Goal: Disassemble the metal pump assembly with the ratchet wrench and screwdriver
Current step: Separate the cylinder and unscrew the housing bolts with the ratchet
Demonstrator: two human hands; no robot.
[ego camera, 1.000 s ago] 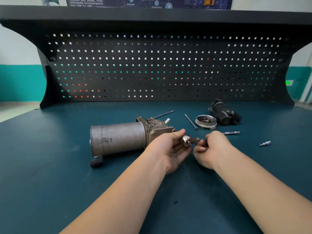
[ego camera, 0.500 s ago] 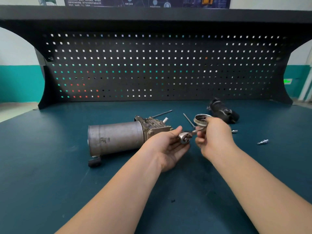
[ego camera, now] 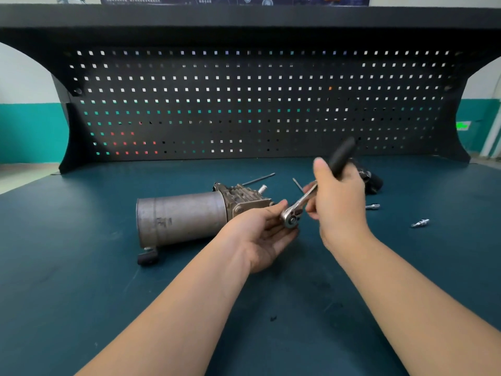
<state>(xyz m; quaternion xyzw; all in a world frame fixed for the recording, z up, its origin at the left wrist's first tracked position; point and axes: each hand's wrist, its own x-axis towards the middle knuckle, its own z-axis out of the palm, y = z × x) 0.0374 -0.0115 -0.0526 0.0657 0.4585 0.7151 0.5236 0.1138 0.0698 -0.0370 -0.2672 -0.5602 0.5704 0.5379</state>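
**Ratchet wrench raised beside the pump on the worktop**

The dark teal worktop [ego camera: 81, 280] fills the lower view, backed by a black perforated metal panel [ego camera: 257, 104] that stands along its far edge. The landmark is the grey cylindrical metal pump assembly [ego camera: 181, 217], lying on its side near the worktop's middle with its cast, ribbed end [ego camera: 244, 198] pointing right. A small black block [ego camera: 147, 257] sits at the near left foot of the pump.

Just right of the pump's cast end, the left hand [ego camera: 264, 234] lies palm up with relaxed, nearly straight fingers; the steel head of the ratchet wrench [ego camera: 291, 217] rests on those fingers. The right hand [ego camera: 339, 202], further right of the pump, grips the wrench's black handle with curled fingers, thumb up, so the tool slants up and away, its handle end blurred.

Behind the pump, a thin dark rod [ego camera: 259, 179] lies on the worktop, and a second thin rod [ego camera: 297, 183] is partly hidden by the wrench. Far right of the pump, a dark bulky part [ego camera: 374, 183] is mostly covered by the right hand and hard to identify. Nearer, a small silver bit [ego camera: 372, 206] peeks out beside the right hand, and a small silver fitting [ego camera: 420, 222] lies further right.
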